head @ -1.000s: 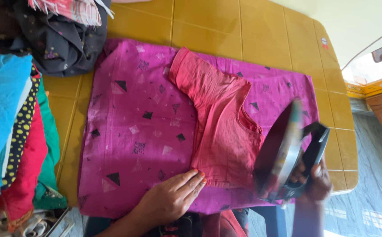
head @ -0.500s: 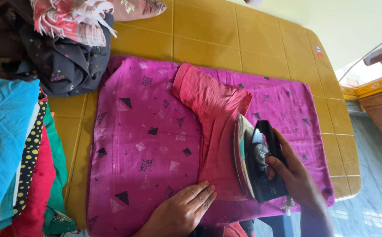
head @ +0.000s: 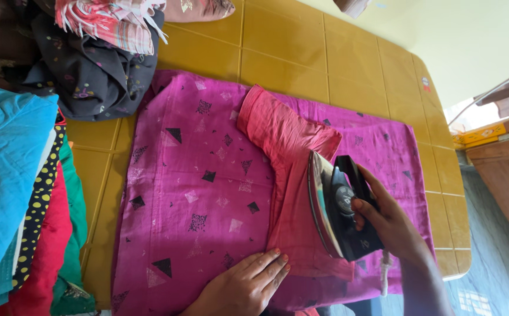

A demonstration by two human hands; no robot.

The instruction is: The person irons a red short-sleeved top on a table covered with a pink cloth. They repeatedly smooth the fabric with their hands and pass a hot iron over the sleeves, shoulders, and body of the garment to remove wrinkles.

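Two hands work apart: right hand [head: 392,225] clamps the black iron [head: 339,208] on a pink blouse [head: 292,175], left hand [head: 246,284] lies flat and open on the magenta cloth [head: 190,193]; a small red sticker [head: 426,83] marks the yellow tabletop [head: 301,64].

The black electric iron [head: 341,206] hides part of the small coral-pink blouse [head: 292,175] beneath it, and the right hand [head: 390,221] covers the iron's handle. The left hand [head: 244,285] is cut off at the wrist by the bottom edge. The stacked blue, red and green folded clothes [head: 14,193] run off the left edge.
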